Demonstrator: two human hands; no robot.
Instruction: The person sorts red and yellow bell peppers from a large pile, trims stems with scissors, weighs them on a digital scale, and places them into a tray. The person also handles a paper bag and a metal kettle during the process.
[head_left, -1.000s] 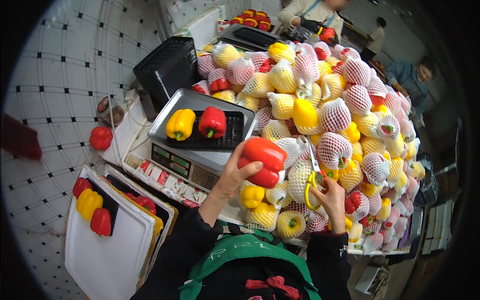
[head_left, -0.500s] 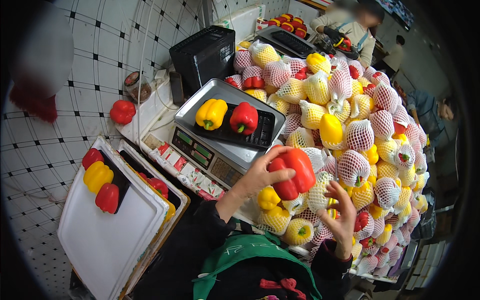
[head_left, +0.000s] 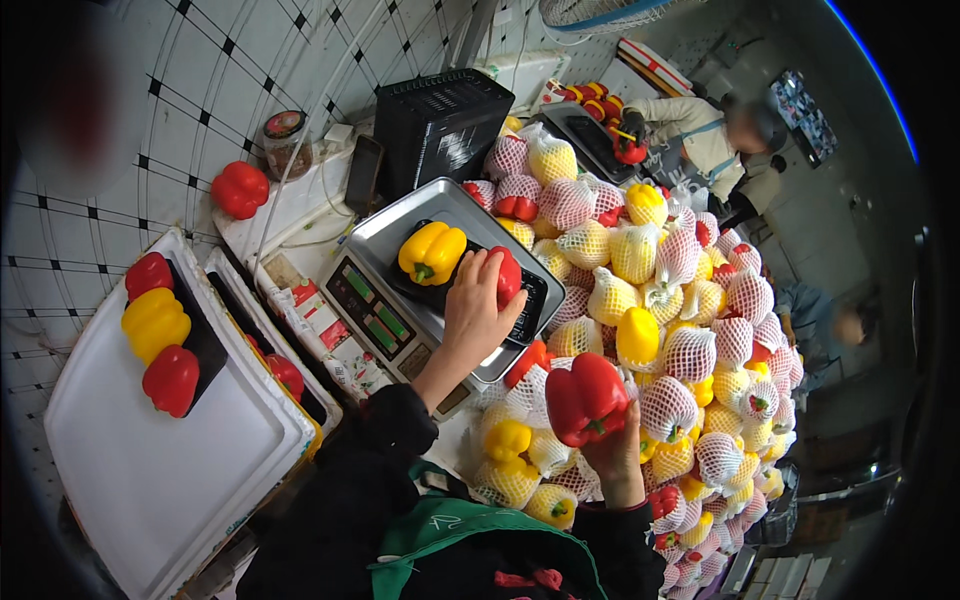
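Observation:
On the metal pan of a weighing scale [head_left: 480,208] lies a black plastic tray [head_left: 533,300] with a yellow bell pepper [head_left: 432,253] at its left. My left hand [head_left: 478,312] reaches over the scale, fingers wrapped round a red bell pepper [head_left: 507,276] at the tray's middle. Closer to me, my right hand [head_left: 617,450] is closed on a larger red bell pepper [head_left: 586,400], held up in front of the heap of peppers [head_left: 640,250]; most of these wear white or pink foam nets.
At the left, a white foam lid [head_left: 190,480] carries a black tray with yellow and red peppers. Behind the scale stand a black crate stack [head_left: 440,125], a phone [head_left: 363,175] and a jar [head_left: 287,145]. A gloved co-worker [head_left: 700,140] handles a red pepper at the far end.
My left hand has let go of the large red pepper, which is now in my right hand. The left hand has moved onto the red pepper on the scale.

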